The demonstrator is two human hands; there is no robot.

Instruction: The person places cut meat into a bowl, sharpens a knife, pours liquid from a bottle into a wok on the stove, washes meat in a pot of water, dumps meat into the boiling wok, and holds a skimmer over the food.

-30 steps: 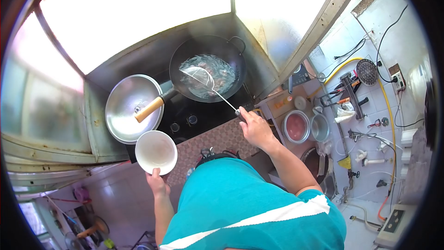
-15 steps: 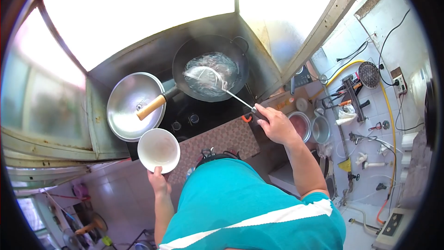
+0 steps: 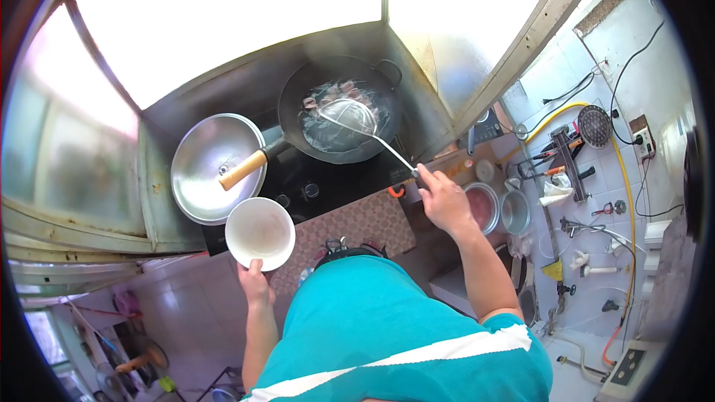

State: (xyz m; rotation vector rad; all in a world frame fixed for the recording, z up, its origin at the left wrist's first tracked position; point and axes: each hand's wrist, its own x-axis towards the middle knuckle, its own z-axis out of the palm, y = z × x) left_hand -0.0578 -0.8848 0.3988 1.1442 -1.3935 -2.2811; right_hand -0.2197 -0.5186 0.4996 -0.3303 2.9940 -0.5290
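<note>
My right hand point(image 3: 445, 197) is closed around the handle of a wire mesh skimmer point(image 3: 348, 115). The skimmer's round head sits over the water in a dark wok point(image 3: 298, 89). Pale pinkish pieces of food point(image 3: 346, 91) float in that water, mostly beyond the mesh. The wok's wooden handle point(image 3: 244, 170) points left toward me. In my left hand point(image 3: 255, 283) is a white bowl point(image 3: 261, 234), gripped at its near rim, thumb on the edge. It looks empty and stands in front of the metal lid.
A large shiny metal lid point(image 3: 201, 179) lies left of the wok on the black stovetop point(image 3: 313, 212). Metal pots point(image 3: 515, 211) stand to the right. Tools and a yellow hose point(image 3: 617, 171) hang along the tiled right wall. A patterned mat point(image 3: 372, 234) covers the front edge.
The skimmer head has shifted right and turned in the wok, uncovering more of the food pieces. My right hand moved slightly right. The bowl moved a little to the right.
</note>
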